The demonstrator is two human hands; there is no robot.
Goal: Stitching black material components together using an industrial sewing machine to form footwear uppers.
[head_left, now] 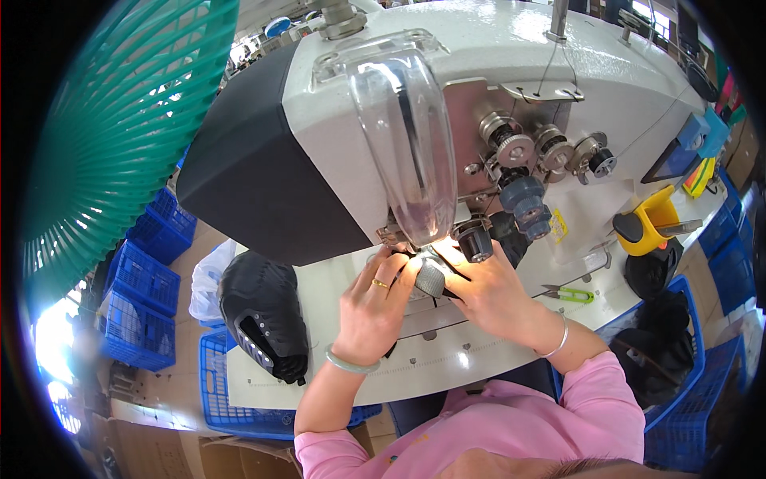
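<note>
A white industrial sewing machine (511,48) fills the upper middle, its lamp lighting the needle area. Under it lies a small grey mesh fabric piece (432,279) with black material around it. My left hand (373,307) presses the left edge of this piece with bent fingers. From the other side, my right hand (493,291) pinches the piece's black edge, with its fingertips close to the lit needle area. A clear plastic guard (405,144) hangs just above both hands. The needle itself is hidden.
Black shoe uppers (262,315) lie at the table's left. Green thread snips (570,294) rest right of my right hand, with a yellow holder (656,222) beyond. Blue crates (144,291) stand on the floor at left. A green fan (120,120) looms at upper left.
</note>
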